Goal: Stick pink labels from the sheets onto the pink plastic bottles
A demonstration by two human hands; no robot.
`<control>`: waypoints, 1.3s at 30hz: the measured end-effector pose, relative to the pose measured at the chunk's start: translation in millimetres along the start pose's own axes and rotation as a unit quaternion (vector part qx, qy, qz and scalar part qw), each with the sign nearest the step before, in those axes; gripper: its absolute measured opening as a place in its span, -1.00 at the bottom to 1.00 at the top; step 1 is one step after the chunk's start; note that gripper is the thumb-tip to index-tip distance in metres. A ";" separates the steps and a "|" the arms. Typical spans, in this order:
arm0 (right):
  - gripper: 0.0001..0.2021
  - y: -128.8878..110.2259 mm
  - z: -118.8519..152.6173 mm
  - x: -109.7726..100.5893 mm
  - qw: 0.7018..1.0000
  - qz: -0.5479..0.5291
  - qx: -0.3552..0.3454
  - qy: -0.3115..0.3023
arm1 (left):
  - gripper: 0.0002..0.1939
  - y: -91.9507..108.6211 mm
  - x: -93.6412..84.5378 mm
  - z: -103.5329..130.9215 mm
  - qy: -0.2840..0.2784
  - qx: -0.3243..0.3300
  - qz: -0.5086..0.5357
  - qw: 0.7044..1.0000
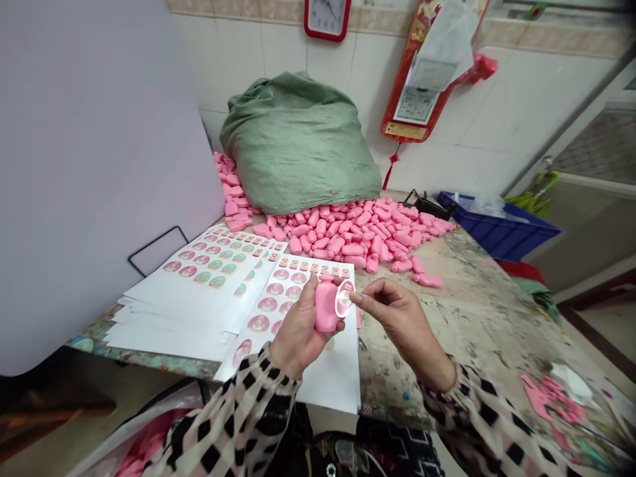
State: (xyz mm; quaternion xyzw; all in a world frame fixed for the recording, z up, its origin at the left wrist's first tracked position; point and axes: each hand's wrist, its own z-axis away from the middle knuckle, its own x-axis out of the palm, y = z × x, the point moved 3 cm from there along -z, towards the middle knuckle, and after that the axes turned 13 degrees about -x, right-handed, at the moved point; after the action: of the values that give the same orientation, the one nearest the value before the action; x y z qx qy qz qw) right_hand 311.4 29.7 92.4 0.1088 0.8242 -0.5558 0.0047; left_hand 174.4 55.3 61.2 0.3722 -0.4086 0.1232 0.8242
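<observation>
My left hand [297, 329] is wrapped round a small pink plastic bottle [326, 308], its narrow neck pointing away from me. Between the thumb and fingers of my right hand [397, 317] is a round pink and white sticker [344, 299]. The sticker sits at the right side of the bottle; whether any of it touches the bottle I cannot tell. Below my left hand lies a sheet of printed stickers [318, 377], with pink rounds in rows on its upper and left part.
A stack of sticker sheets [169, 318] lies at the left beside a pale panel [99, 165]. Many pink bottles [348, 232] are heaped under a green sack [303, 146] at the back. A blue crate [517, 232] stands at the right, and pink scraps [554, 397] lie near the front right.
</observation>
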 end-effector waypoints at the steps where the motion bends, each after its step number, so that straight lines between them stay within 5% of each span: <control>1: -0.72 -2.3 -2.5 -3.0 1.000 0.005 -0.012 -0.002 | -0.52 0.0 6.7 -5.3 -0.002 0.001 0.002 1.000; 6: -0.76 -5.4 -12.6 -14.3 0.994 0.057 -0.083 -0.037 | -0.51 -0.3 25.7 -19.3 -0.047 -0.013 -0.018 0.999; 13: -0.78 -6.9 -15.5 -17.0 0.975 0.143 -0.151 -0.080 | -0.54 -2.6 19.1 -25.7 -0.074 -0.026 -0.029 0.996; 39: -0.80 1.0 -12.4 -3.3 0.970 0.164 -0.135 -0.117 | -0.48 -1.7 8.9 -15.3 -0.048 0.004 -0.064 0.997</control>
State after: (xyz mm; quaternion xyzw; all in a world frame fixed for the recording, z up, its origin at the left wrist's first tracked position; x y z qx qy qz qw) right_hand 316.2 40.9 96.6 0.1747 0.8562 -0.4399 0.2070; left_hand 189.8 64.1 61.2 0.4059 -0.4225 0.0539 0.8086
